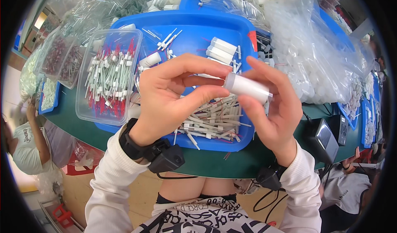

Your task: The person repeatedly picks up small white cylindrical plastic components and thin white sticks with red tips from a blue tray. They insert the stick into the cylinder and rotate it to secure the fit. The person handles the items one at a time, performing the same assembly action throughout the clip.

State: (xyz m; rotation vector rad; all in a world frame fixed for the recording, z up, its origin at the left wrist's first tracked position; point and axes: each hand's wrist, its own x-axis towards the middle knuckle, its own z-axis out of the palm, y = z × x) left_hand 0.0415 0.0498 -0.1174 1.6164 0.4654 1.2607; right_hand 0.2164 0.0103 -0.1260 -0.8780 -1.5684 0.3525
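Observation:
A white cylinder (249, 88) with a see-through rim at its left end is held level above the blue tray (198, 29). My right hand (276, 104) grips its body between thumb and fingers. The thumb and index finger of my left hand (171, 88) close on its left end; whether something small is between them is hidden. Below my hands, thin white sticks (215, 123) with fine red wires lie piled in the tray. More white cylinders (221, 51) lie beyond my fingers, and another cylinder (150, 59) rests by my left hand.
A see-through box (81, 88) of red-and-white wired parts overlaps the tray's left side. A large plastic bag of white pieces (314, 55) stands right. On the green table (194, 162) a black device (322, 140) sits right. Other people (29, 140) work at both sides.

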